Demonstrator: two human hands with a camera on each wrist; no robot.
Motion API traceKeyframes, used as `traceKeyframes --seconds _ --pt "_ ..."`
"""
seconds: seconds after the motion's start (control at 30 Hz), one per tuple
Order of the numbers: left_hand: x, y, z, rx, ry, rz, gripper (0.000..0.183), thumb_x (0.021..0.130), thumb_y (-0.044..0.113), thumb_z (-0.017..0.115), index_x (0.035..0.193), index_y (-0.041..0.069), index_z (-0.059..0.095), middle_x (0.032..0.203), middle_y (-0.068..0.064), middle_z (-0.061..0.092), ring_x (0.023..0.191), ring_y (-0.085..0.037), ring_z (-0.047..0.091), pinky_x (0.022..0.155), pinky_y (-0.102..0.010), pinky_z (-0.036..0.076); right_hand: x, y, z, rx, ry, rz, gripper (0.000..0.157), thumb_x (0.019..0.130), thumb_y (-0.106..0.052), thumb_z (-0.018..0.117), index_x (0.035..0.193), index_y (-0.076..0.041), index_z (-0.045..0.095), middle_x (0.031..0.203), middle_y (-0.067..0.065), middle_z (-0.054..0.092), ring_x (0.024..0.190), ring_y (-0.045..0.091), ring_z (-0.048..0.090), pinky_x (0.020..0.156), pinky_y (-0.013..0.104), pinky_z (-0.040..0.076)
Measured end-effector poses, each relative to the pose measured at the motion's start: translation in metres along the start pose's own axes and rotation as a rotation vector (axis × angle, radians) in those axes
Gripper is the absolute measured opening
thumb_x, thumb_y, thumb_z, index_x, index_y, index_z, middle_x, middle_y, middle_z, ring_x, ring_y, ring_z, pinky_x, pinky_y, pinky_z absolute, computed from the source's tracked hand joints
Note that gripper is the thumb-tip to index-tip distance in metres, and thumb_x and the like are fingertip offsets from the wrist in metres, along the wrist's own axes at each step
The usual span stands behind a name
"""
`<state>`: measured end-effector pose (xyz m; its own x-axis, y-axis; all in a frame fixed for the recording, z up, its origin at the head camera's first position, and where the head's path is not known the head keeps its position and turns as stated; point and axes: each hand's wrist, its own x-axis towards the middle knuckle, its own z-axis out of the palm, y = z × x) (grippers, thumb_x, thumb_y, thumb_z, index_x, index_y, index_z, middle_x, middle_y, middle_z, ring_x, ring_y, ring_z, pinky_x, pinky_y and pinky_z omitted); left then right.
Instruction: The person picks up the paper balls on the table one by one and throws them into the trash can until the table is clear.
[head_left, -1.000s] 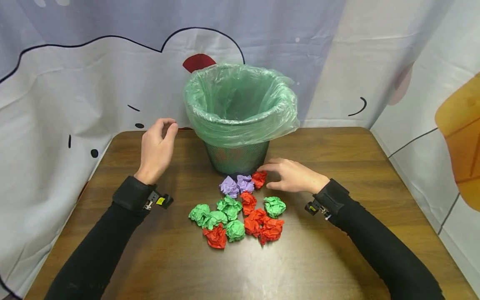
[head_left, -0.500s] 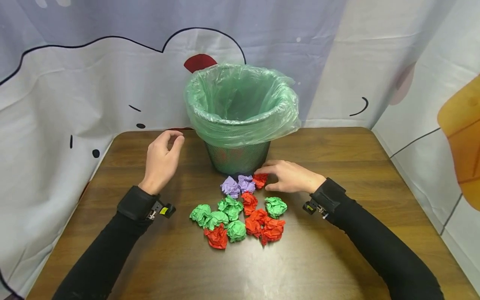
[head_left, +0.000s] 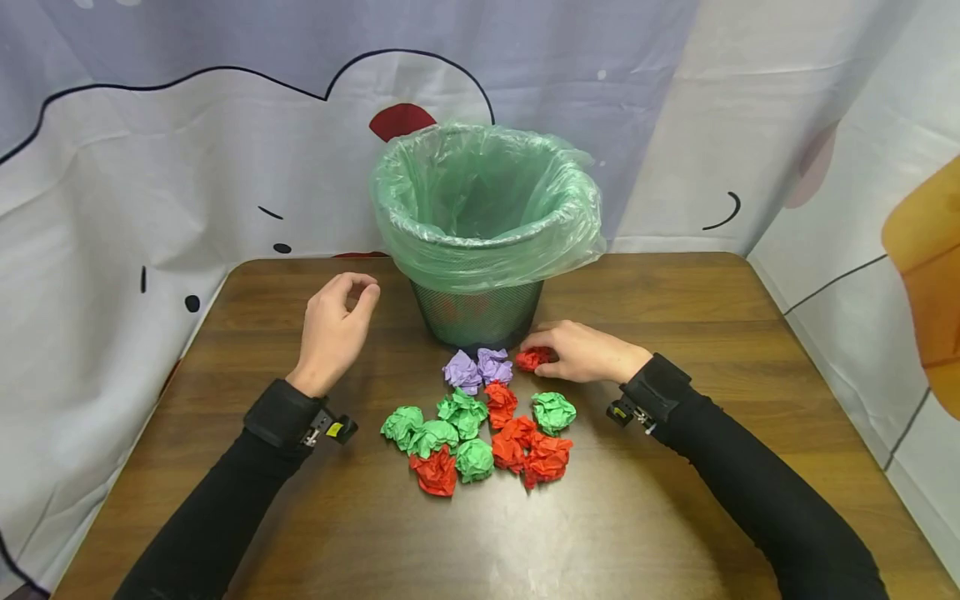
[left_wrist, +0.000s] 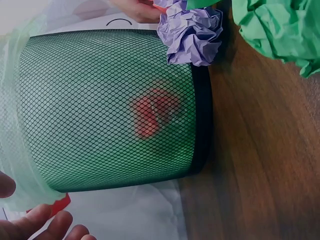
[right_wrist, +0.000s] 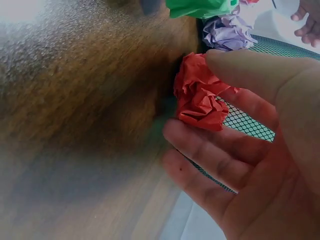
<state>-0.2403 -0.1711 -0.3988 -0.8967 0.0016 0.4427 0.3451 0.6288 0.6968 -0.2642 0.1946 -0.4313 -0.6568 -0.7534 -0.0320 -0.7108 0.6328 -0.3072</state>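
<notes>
Paper balls (head_left: 547,461) are red, green and pale purple; the bin (head_left: 480,317) is dark mesh, its liner (head_left: 487,268) translucent green; the worktop (head_left: 360,533) is brown wood-grain.

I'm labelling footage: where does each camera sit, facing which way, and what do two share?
Head: on the head, facing forward and down at the bin and paper balls; both arms, left grip and right grip show.
Left wrist: on that wrist, facing the bin's side; left fingers show, right grip partly.
Right wrist: on that wrist, facing the red ball in right grip; left grip partly.
Shared by wrist views: purple paper, bin.
</notes>
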Motion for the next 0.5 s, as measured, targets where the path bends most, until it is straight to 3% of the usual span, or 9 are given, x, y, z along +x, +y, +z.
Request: traceKeyframes --seconds 0.27,0.5 --pt "-0.003 -0.001 0.003 0.011 -0.011 -0.013 0.031 0.102 0.032 0.054 0.114 0.007 0.068 0.11 -0.009 0.068 0.095 -0.025 0.063 0.077 -0.039 0.045 -0.011 0.0 -0.004 -0.015 0.061 0.0 0.027 0.091 -0.017 0.073 0.118 -0.015 0.072 0.107 0.001 0.066 0.091 0.014 0.062 0.082 0.034 0.053" --pt "-0.005 -0.003 0.004 0.04 -0.018 -0.016 0.028 0.1 0.027 0.057 0.113 0.006 0.069 0.108 -0.01 0.069 0.095 -0.026 0.063 0.077 -0.039 0.044 -0.022 -0.009 -0.023 0.01 0.119 -0.001 0.025 0.092 -0.016 0.071 0.117 -0.016 0.073 0.104 -0.001 0.066 0.092 0.014 0.064 0.082 0.034 0.054"
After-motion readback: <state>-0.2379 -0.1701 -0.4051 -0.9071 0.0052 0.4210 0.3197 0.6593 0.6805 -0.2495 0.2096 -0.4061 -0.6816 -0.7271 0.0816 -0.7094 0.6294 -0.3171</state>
